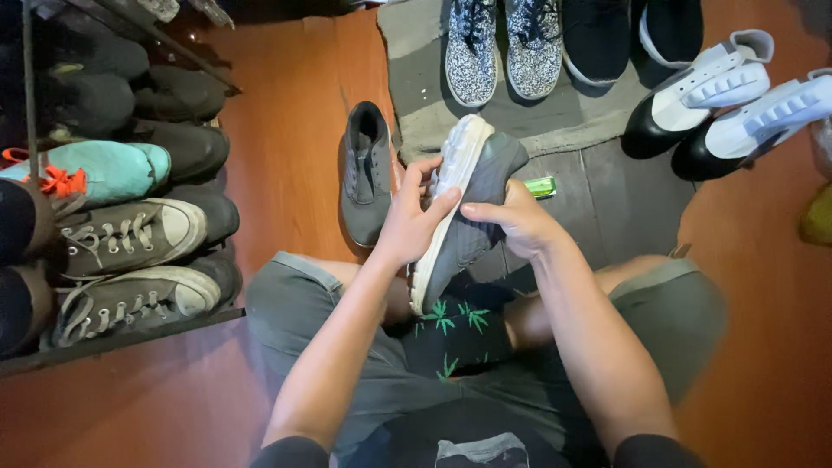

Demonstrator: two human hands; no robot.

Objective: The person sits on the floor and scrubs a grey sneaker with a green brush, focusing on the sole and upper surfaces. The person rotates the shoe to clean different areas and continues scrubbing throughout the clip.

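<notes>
The left hand (412, 224) and the right hand (517, 218) both grasp a grey shoe (468, 204) with a white sole, holding it tilted on its side above the person's lap. The left hand's fingers wrap over the white sole edge, with the thumb against the sole's rim. The right hand clasps the grey upper from the other side, fingers curled onto the fabric. The shoe's toe points away from the person, toward the mat.

Its matching grey shoe (367, 172) lies flat on the wooden floor (295, 104), just left of the held one. A small green object (541, 186) sits on the floor just beyond the right hand. Farther off, on a grey mat (425, 104), stand a pair of speckled sneakers (503, 48) and black shoes (596, 39). To the right are black and white shoes (719, 100). On the left, a rack (121, 338) holds rows of shoes, among them a teal shoe with orange laces (104, 172) and laced canvas sneakers (130, 234).
</notes>
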